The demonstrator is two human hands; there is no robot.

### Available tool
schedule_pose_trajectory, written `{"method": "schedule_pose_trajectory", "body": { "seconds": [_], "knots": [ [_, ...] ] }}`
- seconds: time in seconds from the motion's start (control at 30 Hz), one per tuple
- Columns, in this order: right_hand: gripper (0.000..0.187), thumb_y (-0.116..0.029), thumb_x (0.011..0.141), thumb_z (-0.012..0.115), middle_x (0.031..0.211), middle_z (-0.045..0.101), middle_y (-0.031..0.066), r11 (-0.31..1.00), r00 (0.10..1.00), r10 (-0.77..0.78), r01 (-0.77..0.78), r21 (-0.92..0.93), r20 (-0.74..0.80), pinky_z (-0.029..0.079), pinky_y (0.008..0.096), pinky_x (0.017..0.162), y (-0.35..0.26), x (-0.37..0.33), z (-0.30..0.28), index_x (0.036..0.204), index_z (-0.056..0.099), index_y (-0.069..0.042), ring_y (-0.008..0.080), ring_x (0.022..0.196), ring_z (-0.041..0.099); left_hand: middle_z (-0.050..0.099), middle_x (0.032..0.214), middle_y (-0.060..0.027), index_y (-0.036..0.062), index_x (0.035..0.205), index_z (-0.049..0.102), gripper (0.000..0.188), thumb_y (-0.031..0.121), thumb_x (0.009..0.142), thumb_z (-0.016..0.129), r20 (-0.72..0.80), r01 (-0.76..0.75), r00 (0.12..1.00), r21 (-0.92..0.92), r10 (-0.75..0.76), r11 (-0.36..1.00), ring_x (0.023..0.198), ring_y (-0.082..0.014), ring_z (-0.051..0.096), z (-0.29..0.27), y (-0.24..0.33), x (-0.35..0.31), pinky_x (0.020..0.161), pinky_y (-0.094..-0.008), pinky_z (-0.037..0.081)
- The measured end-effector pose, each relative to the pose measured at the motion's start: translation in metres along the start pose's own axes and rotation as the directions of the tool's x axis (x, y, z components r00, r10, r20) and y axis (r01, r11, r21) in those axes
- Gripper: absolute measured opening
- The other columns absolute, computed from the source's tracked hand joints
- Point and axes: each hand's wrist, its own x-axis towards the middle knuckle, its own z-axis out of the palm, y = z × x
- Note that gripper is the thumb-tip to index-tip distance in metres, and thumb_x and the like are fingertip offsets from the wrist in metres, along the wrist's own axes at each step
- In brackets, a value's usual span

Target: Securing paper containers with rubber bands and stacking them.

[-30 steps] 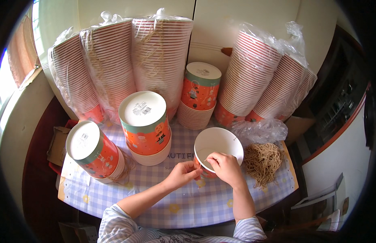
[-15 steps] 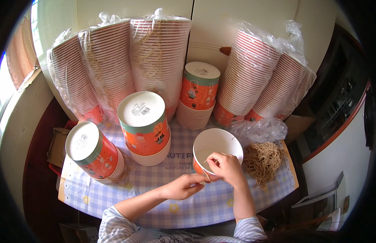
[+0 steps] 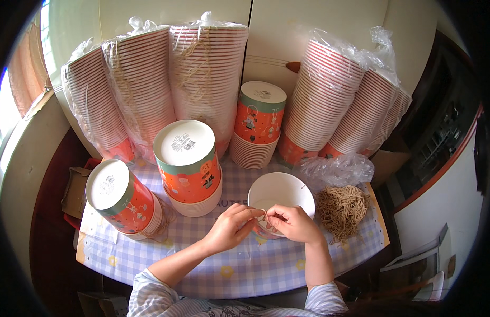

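A paper bucket (image 3: 279,187), white inside, stands upright at the middle right of the table, its mouth facing up. A small tie shows on its far right rim. My left hand (image 3: 232,228) and my right hand (image 3: 293,224) meet at the near left rim. Between their fingertips is a short piece of thin tan cord (image 3: 265,212), pinched by both hands. My fingers partly hide the near rim and the bucket's orange side. To the right lies a tangled heap of tan cord (image 3: 342,212), apart from my right hand.
Upside-down bucket stacks stand at left (image 3: 109,185), centre left (image 3: 184,142) and back (image 3: 263,95). Tall plastic-wrapped bucket stacks (image 3: 208,79) line the back, with more wrapped stacks (image 3: 327,90) at right. A crumpled clear bag (image 3: 340,169) lies behind the cord. Checked cloth (image 3: 203,277) covers the table.
My left hand has moved up toward the rim, and its fingers now meet my right hand's at the cord. The bucket has shifted slightly left and nearer.
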Motion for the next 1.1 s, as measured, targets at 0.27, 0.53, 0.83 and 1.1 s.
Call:
{"method": "schedule_pose_trajectory", "body": {
  "seconds": [0.27,0.53,0.83,1.1],
  "knots": [
    [0.009,-0.006,0.089,0.049,0.073,0.058,0.0027,0.953,0.989,0.105,-0.131,0.272,0.105,0.042,0.0195,0.059,0.001,-0.003,-0.003,0.088,0.055,0.001,0.0061,0.064,0.051,0.060,0.078,-0.0084,0.0039,0.099,0.060,0.024,0.004,0.075,0.062,0.038,0.110,0.994,-0.121,-0.106,0.987,0.075,-0.0214,0.056,0.004,0.006,-0.001,0.066,-0.0313,0.047],
    [0.008,-0.005,0.085,0.054,0.068,0.054,-0.0005,0.991,1.000,-0.001,0.000,0.131,0.006,0.041,0.0189,0.058,-0.006,-0.004,0.002,0.090,0.054,0.001,0.0048,0.063,0.048,0.059,0.073,-0.0066,0.0028,0.085,0.062,0.012,0.009,0.076,0.066,-0.034,0.149,0.988,-0.095,-0.153,0.984,0.069,-0.0175,0.056,0.010,0.004,-0.004,0.056,-0.0276,0.048],
    [0.018,-0.003,0.082,0.058,0.065,0.047,-0.0033,0.958,0.995,0.078,-0.091,0.271,0.057,0.037,0.0170,0.054,-0.009,-0.014,-0.020,0.099,0.051,-0.003,0.0009,0.060,0.043,0.058,0.074,-0.0072,0.0032,0.086,0.063,0.012,0.008,0.075,0.066,-0.037,0.160,0.986,-0.073,-0.163,0.984,0.066,-0.0166,0.056,0.006,0.007,-0.004,0.056,-0.0271,0.049],
    [0.013,0.000,0.072,0.054,0.082,0.057,0.0035,0.965,0.976,-0.131,0.085,-0.249,-0.176,0.047,0.0280,0.060,-0.003,-0.007,-0.015,0.076,0.064,-0.006,0.0172,0.067,0.058,0.057,0.072,-0.0058,0.0035,0.083,0.063,0.011,0.006,0.073,0.067,-0.044,0.101,0.994,-0.054,-0.103,0.993,0.067,-0.0150,0.055,0.005,0.007,-0.002,0.054,-0.0259,0.049]
  ]
}}
